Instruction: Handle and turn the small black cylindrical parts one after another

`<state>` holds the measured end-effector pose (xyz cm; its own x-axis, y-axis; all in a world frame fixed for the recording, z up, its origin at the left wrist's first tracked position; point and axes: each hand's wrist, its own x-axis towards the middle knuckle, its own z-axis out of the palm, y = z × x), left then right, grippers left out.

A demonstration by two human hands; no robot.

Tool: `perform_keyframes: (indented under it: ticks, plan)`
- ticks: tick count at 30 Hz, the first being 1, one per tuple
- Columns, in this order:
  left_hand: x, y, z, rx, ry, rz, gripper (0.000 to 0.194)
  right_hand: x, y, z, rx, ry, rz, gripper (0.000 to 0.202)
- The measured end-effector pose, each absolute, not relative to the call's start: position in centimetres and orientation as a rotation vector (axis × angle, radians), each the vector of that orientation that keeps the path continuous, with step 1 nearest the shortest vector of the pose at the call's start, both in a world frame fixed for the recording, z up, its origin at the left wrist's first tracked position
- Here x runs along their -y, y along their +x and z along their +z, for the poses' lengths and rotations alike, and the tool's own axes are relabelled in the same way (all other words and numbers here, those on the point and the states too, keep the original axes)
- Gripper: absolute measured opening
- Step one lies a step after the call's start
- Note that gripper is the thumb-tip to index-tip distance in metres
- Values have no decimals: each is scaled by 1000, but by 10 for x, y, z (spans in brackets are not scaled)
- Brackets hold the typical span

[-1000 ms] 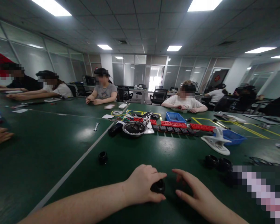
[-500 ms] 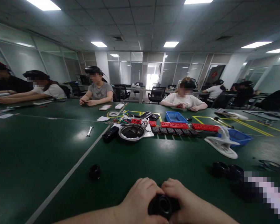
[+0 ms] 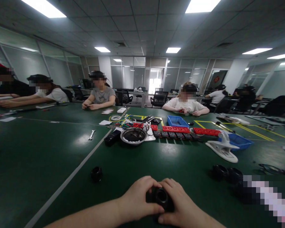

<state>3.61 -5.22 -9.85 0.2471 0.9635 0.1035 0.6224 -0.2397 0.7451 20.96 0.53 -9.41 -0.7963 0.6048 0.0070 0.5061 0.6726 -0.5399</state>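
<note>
A black part with a round, hollow end [image 3: 161, 195] is held between both hands near the bottom middle of the view. My left hand [image 3: 140, 199] is closed round its left side, with the thumb across the front. My right hand [image 3: 178, 202] grips it from the right, fingers over the top and thumb low. The fingers hide much of its body, so its exact kind does not show. On the table to the left lies a separate black ring-shaped piece [image 3: 96, 174]. Similar black round pieces [image 3: 220, 172] sit together at the right.
Across the green table [image 3: 49, 164] lie a wrench [image 3: 91, 135], a metal bowl [image 3: 133, 136], red socket strips [image 3: 175, 129], blue trays [image 3: 178, 121] and a white clamp-like stand [image 3: 224, 148]. A pixelated patch covers the lower right. Several people sit around the far side.
Both hands and the black part have shifted slightly up and left. The left thumb now lies across its front, and the hollow end shows more clearly. My view has tilted a little upward.
</note>
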Motion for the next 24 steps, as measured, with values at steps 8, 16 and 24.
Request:
perform_keyframes:
  ticks: [8,16,24]
  plan:
    - [53,31,-100,-1301,1970,792,44,-26,218,-91,2762,-733,1070,31]
    - [51,41,-104,-1574,1953,755,46,-5,201,-103,2761,-1134,533,33]
    - [43,31,-104,-1391,1981,764,41,-17,205,-94,2832,-849,717,27]
